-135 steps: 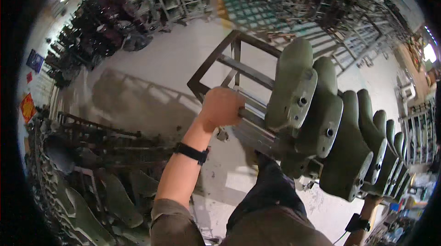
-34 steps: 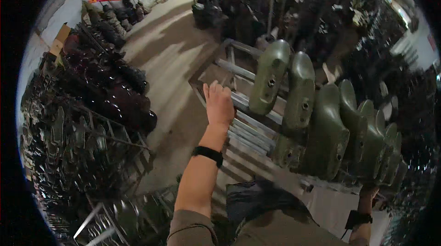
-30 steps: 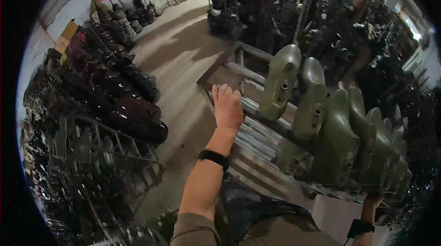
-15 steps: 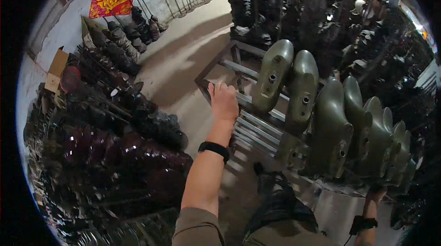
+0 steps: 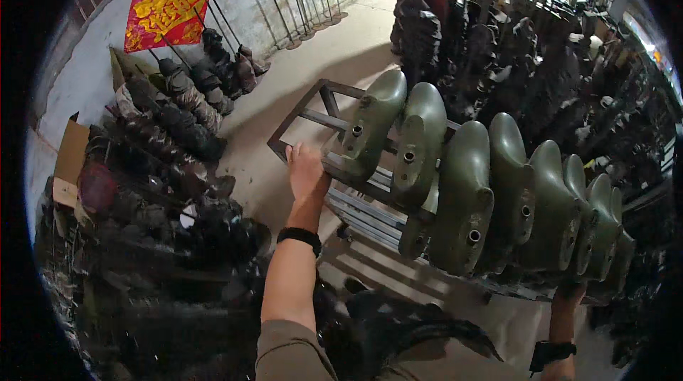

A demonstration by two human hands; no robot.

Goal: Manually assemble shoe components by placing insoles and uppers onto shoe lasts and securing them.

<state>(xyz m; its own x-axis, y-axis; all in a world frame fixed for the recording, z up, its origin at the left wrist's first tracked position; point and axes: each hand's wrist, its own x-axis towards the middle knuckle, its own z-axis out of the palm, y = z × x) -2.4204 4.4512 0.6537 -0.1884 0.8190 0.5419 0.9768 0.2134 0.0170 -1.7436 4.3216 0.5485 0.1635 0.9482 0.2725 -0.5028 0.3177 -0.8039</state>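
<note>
A dark metal rack (image 5: 324, 120) stands before me, with several olive-green moulded pieces (image 5: 462, 196) in a row along it. They are smooth and rounded, shaped like large shoe lasts, and most show a small round metal socket. My left hand (image 5: 308, 167) is closed over the rack's near rail at its left end, beside the first green piece. At the right end, my right hand (image 5: 569, 294) is closed at the rack's lower edge below the green pieces, its fingertips hidden. Light metal slats (image 5: 366, 219) show below the left part of the rack.
Dark wrapped bundles (image 5: 192, 89) and heaped dark items (image 5: 178, 267) line the left side, near a cardboard box (image 5: 71, 157). Thin rods on round bases (image 5: 299, 4) stand by the white wall. More dark wrapped items (image 5: 491, 46) crowd the far right. Concrete floor (image 5: 334, 39) runs between.
The rack and green pieces have shifted left in view, with both hands still on the rack. My view has turned, and the wall and side bundles sit lower.
</note>
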